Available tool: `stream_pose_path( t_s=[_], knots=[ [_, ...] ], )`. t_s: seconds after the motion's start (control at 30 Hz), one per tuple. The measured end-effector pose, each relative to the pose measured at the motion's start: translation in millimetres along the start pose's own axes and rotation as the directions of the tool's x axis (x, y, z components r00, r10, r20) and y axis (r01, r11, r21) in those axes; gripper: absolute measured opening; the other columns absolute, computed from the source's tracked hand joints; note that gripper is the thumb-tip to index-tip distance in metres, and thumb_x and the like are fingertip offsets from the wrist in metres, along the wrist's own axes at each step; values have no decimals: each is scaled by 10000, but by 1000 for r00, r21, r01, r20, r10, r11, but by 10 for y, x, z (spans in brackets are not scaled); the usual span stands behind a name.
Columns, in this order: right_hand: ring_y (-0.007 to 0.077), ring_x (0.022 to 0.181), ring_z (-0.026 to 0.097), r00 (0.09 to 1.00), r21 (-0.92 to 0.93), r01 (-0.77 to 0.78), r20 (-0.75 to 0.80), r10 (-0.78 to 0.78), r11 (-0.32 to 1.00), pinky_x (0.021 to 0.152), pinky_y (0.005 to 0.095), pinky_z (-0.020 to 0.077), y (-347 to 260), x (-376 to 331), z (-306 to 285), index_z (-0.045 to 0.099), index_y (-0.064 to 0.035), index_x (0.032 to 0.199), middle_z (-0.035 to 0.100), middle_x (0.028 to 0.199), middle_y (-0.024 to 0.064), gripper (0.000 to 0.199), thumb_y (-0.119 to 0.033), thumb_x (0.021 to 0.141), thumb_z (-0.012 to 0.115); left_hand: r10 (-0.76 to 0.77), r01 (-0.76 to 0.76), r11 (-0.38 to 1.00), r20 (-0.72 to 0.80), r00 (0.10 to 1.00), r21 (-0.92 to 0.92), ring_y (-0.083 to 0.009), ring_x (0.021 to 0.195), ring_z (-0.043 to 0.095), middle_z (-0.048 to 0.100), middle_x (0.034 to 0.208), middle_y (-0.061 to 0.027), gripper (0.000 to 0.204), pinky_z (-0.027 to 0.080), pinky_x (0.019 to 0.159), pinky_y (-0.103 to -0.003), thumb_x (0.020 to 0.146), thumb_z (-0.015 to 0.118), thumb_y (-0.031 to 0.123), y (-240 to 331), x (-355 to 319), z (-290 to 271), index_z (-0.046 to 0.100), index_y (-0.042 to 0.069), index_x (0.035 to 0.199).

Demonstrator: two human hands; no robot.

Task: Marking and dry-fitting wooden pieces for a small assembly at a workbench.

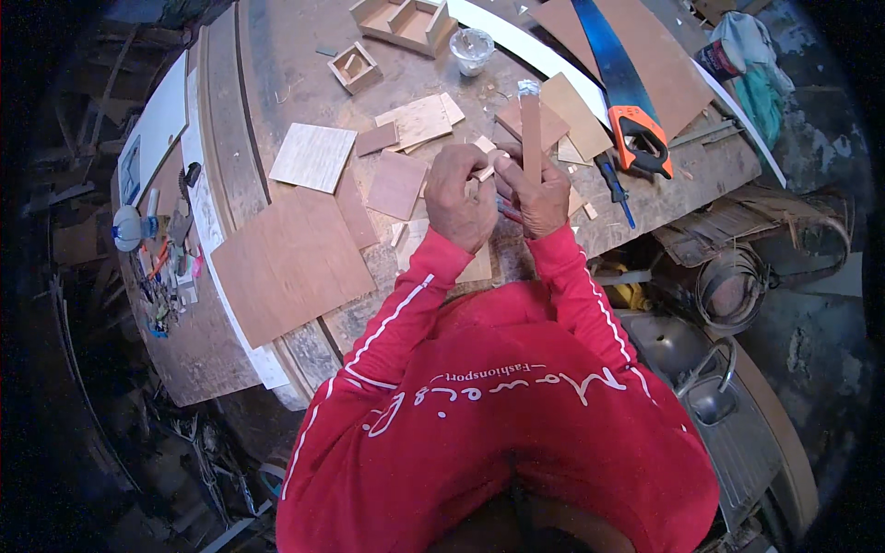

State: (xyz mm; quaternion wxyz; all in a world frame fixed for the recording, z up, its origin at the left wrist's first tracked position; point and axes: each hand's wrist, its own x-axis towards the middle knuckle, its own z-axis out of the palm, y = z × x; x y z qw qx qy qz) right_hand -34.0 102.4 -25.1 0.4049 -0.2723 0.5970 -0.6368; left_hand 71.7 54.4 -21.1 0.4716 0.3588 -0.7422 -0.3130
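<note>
My left hand (460, 195) is closed, its fingertips pinching a small pale wooden block (485, 146). Close beside it, my right hand (544, 199) grips a flat brown wooden stick (531, 138) that points away from me. White paste, like glue, coats the stick's far tip. The right thumb and fingertips meet the left fingers at the little block, so part of it is hidden. Around the hands lie thin wooden squares, among them a pale one (313, 157) and a reddish one (396, 184).
A large plywood sheet (290, 263) lies at the left. Farther off are a small open wooden box (354, 68), a divided wooden tray (403, 26) and a plastic cup of white paste (472, 52). An orange-handled handsaw (638, 138) and a blue-black bar tool (612, 184) rest at the right.
</note>
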Motion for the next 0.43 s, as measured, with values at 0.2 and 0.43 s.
stream_pose_path(
  t_s=[0.2,0.43],
  knots=[
    [91,694,575,983,112,-172,-50,178,979,600,228,526,0,58,-93,650,30,963,615,850,39,221,-153,839,647,-156,195,946,161,975,-260,-166,886,555,554,943,-85,207,478,732,-271,739,650,-14,24,-81,1,554,5,922],
    [140,782,618,994,159,-105,7,105,982,641,246,556,25,61,-105,651,15,976,613,924,54,194,-135,858,614,-565,697,510,416,713,-504,-224,1095,503,459,1262,-101,458,404,960,-330,818,658,64,-112,-44,-54,448,49,1224]
  ],
)
